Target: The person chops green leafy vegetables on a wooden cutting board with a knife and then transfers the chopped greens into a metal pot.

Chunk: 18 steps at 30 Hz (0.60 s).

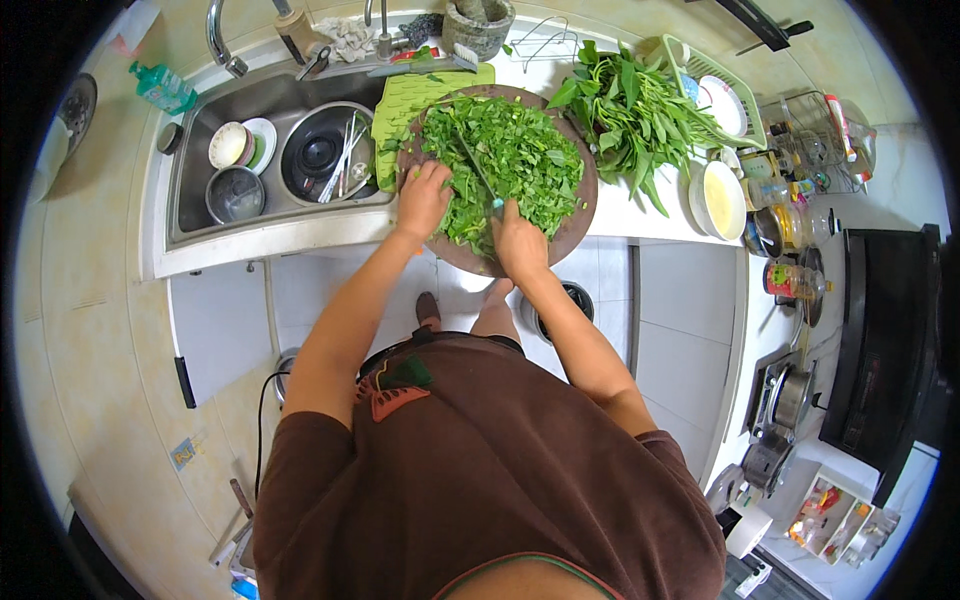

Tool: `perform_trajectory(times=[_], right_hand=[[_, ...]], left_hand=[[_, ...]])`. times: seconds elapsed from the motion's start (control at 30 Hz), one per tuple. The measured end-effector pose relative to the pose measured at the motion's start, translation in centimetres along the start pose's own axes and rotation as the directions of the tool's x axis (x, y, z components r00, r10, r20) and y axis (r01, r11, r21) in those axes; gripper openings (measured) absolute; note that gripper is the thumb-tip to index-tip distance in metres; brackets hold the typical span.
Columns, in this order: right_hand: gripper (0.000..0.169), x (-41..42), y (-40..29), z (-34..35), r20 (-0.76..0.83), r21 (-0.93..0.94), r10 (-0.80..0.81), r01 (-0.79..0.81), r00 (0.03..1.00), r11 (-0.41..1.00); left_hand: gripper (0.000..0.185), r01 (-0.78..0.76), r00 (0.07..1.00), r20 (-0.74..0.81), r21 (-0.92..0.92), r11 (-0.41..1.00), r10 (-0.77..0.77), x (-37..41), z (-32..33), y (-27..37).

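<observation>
My right hand (pixel 520 238) grips the handle of a kitchen knife (pixel 474 163), whose blade points away and to the left over chopped leafy greens (pixel 525 154). The greens are heaped across a round, dark cutting board (pixel 589 184) at the counter's front edge. At the heap's left side, my left hand (pixel 426 196) is bent over the board with its fingertips at some leaves. Whether it pinches any of them is hidden. Uncut water spinach (pixel 637 105) lies in a pile to the right of the board.
A steel sink (pixel 196 161) on the left holds bowls, a basin (pixel 289 165) and utensils. Under the board's left side lies a green mat (pixel 397 101). Behind stands a stone mortar (pixel 480 34). To the right are a white bowl (pixel 721 201), a dish rack (pixel 739 105) and several bottles.
</observation>
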State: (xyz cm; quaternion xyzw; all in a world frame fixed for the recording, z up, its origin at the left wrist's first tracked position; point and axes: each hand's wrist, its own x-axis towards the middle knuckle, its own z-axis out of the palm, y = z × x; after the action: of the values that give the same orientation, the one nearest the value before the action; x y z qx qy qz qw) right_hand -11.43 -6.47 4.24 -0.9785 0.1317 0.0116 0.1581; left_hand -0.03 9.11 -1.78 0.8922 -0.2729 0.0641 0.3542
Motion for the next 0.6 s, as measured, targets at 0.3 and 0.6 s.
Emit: perform_trajectory(times=[0.3, 0.6], right_hand=[[0.029, -1.1, -3.1, -5.0, -0.135, 0.13, -0.085, 0.102, 0.987, 0.986], [0.031, -0.3, -0.8, -4.3, -0.039, 0.042, -0.11, 0.112, 0.993, 0.993]], left_hand=[[0.04, 0.182, 0.943, -0.254, -0.148, 0.972, -0.215, -3.3, 1.4, 2.4], [0.052, -0.112, 0.993, -0.002, 0.164, 0.98, 0.114, -5.3, 0.1, 1.9]])
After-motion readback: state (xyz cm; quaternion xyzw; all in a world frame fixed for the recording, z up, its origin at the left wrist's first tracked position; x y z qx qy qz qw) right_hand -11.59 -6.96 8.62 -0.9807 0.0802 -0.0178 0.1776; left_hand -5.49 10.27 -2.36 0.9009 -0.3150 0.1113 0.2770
